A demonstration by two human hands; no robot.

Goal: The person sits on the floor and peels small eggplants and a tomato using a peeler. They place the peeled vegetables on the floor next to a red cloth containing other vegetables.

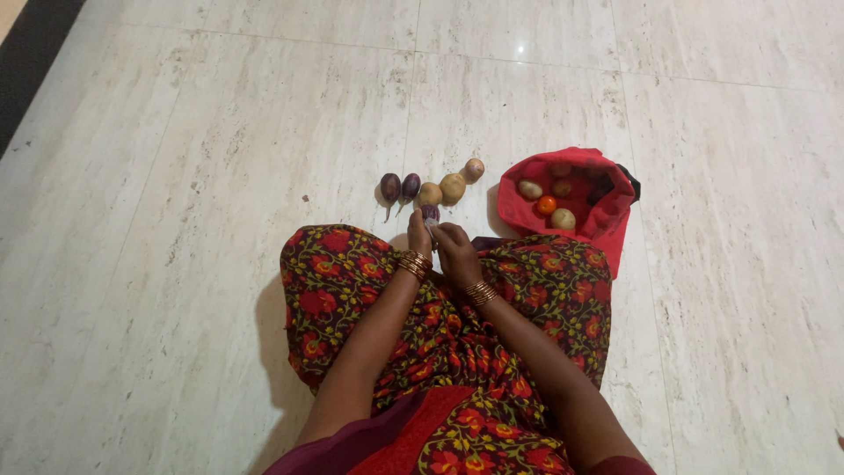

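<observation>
I sit on a pale marble floor with a red flowered dress over my knees. My left hand [419, 236] is closed around a small purple brinjal [430, 212] held just past my knees. My right hand [455, 249] rests beside it, fingers curled, touching or nearly touching the same brinjal. On the floor ahead lie two purple brinjals [400, 186] and three potatoes [452, 186] in a curved row. An open red cloth bag [607, 224] to the right holds several potatoes and an orange tomato [546, 205].
Marble floor tiles [220, 176] spread all around. A dark strip [31, 53] runs along the far left corner. A dark object [629, 182] sticks out at the bag's far edge.
</observation>
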